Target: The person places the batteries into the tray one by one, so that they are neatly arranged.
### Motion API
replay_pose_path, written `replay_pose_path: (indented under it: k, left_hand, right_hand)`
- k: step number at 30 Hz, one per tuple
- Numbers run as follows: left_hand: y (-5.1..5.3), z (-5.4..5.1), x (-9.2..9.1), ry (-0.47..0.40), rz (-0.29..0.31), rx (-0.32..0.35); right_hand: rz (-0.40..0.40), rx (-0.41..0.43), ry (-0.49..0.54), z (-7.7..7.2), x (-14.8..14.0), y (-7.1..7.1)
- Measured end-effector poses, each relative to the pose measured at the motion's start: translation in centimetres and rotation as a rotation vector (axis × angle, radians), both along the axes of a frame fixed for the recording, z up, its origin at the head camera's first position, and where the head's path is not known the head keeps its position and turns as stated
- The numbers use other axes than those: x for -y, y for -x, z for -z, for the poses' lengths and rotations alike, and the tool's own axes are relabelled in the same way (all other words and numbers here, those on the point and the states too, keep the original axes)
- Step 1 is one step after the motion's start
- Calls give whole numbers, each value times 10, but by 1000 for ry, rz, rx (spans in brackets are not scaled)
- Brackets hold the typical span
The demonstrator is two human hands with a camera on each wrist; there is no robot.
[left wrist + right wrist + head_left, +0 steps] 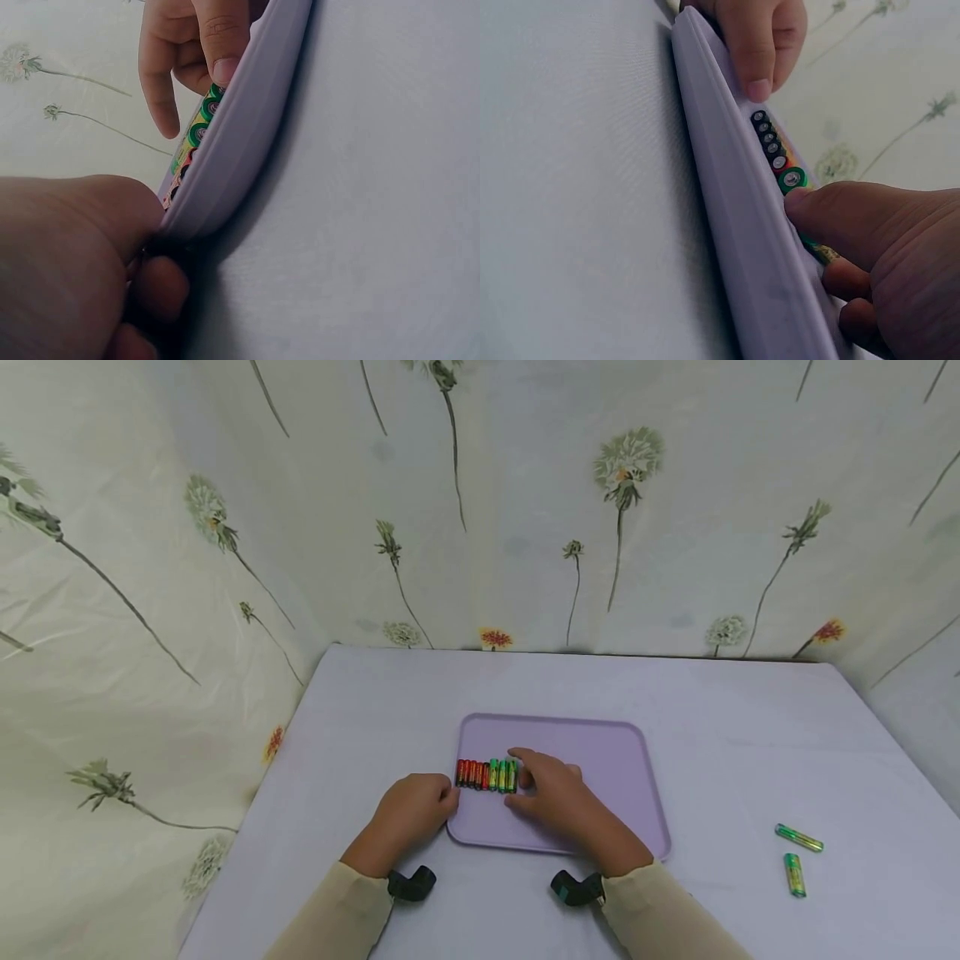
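In the head view a row of slim red-and-black batteries [472,774] and green-and-yellow batteries [498,776] lies side by side on the lilac tray [592,752], near its left rim. My left hand [417,806] grips the tray's left edge, its thumb on the rim beside the first red battery. At the row's right end, my right hand [558,789] pinches the last green battery [513,777] lengthwise, thumb at the near end and index finger at the far end. The right wrist view shows the right thumb [832,214] against the green end, partly hiding it.
Two more green batteries [799,837] [795,875] lie loose on the white tablecloth [735,760] to the tray's right. Behind the table hangs a flower-patterned curtain [517,543]. A raised rim runs round the tray.
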State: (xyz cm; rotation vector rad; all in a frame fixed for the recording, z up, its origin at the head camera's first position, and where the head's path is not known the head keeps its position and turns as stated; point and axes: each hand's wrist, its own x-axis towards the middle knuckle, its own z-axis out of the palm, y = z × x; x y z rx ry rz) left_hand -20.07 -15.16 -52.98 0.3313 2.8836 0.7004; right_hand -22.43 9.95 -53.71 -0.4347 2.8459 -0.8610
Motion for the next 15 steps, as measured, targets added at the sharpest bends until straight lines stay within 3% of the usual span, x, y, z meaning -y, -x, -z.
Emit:
replay_pose_path:
  k: [8,15]
  left_hand:
    - [-1,-2,0,-3,-7,4]
    - [-2,-1,0,-14,-7,0]
  right_hand:
    - [10,21,1,-7,-10,0]
    - [31,24,-2,-24,-34,8]
